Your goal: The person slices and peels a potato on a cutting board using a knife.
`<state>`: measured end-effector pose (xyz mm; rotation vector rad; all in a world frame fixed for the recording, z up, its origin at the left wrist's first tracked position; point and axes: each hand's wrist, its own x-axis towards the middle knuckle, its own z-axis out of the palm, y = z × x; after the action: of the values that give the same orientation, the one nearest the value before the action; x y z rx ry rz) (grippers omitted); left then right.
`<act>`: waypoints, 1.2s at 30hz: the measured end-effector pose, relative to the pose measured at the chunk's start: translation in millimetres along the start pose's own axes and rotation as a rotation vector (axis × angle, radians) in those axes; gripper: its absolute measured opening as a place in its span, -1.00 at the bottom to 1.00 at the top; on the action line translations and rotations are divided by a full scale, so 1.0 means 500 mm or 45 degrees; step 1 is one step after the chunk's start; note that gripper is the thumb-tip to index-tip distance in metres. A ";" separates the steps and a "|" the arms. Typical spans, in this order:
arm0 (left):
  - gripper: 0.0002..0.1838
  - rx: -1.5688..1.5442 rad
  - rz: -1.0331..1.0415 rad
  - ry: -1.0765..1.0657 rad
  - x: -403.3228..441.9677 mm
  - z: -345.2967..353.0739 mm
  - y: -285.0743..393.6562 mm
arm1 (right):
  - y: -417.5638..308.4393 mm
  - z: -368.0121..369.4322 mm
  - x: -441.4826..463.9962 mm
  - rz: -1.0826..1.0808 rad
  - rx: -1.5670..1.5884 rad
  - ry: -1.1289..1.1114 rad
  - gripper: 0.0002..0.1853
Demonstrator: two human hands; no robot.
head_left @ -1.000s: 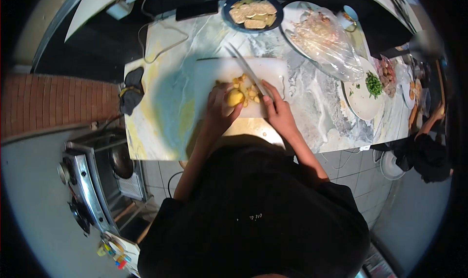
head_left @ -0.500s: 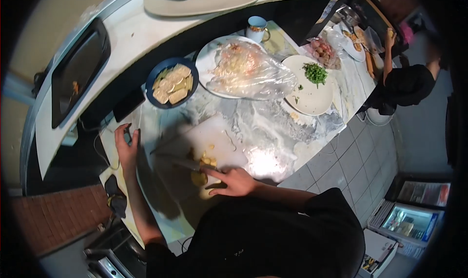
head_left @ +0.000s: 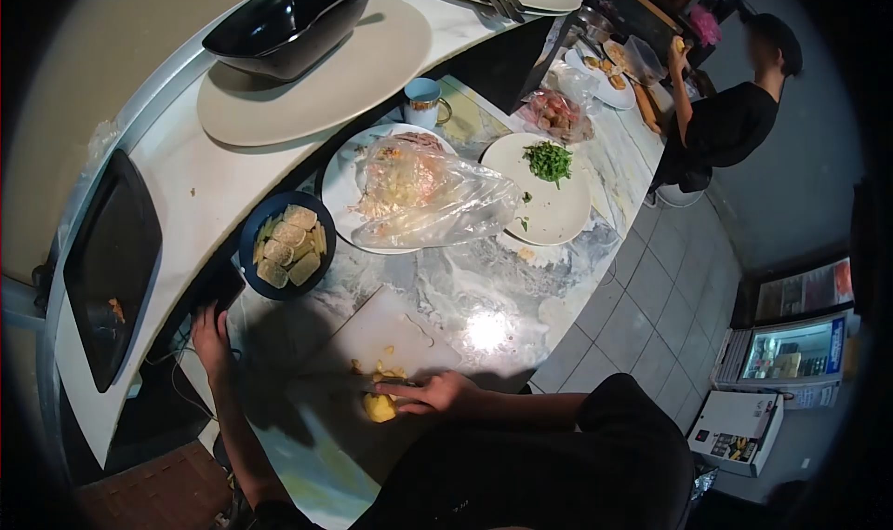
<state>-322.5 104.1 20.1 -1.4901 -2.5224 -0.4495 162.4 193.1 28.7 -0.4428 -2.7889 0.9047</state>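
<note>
My right hand (head_left: 442, 393) is closed on a knife over the white cutting board (head_left: 386, 330); the blade lies mostly in shadow. A peeled yellow piece (head_left: 379, 407) sits just below its fingers, and small yellow chunks (head_left: 384, 364) lie on the board above them. At the left edge of the table, my left hand (head_left: 212, 337) has its fingers stretched out and apart, at the near end of a dark flat phone-like object (head_left: 230, 288). Whether the fingertips touch it cannot be made out.
A blue bowl (head_left: 288, 246) of coated pieces, a plate (head_left: 339, 191) under a plastic bag, and a plate (head_left: 502, 158) with chopped greens stand beyond the board. A blue mug (head_left: 423, 102) is behind. Another person (head_left: 735, 121) works at the far right.
My left hand has left the yellow piece and reached to the table's left edge, by the dark object. The view has turned left. My right hand stays at the board with the knife.
</note>
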 end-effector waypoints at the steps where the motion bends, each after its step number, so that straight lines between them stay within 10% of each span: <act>1: -0.59 0.062 0.046 0.034 0.001 0.011 -0.013 | 0.000 -0.001 0.000 -0.024 -0.107 0.034 -0.31; 15: -0.50 0.447 0.006 0.190 -0.026 -0.033 0.067 | 0.012 -0.005 0.017 -0.116 -0.132 0.144 -0.30; 17: -0.52 -0.177 -0.095 0.526 -0.075 -0.080 0.117 | 0.011 0.005 0.010 -0.126 0.025 0.249 -0.30; 21: -0.67 -0.769 -0.583 0.048 -0.288 -0.112 0.279 | 0.004 -0.014 0.020 0.111 0.276 -0.037 -0.28; 24: -0.52 -0.844 -0.308 -0.245 -0.374 -0.167 0.453 | 0.001 -0.021 0.023 0.275 0.304 -0.248 -0.24; 26: -0.35 -0.727 0.019 0.097 -0.453 -0.070 0.491 | 0.000 -0.025 0.021 0.260 0.339 -0.235 -0.26; 36: -0.26 -0.782 -0.143 -0.068 -0.430 -0.064 0.532 | -0.002 -0.013 0.026 0.150 0.356 0.000 -0.34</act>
<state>14.1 37.0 29.7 -1.5432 -2.6513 -1.3133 151.9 200.2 35.6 -0.5644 -2.6020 1.2965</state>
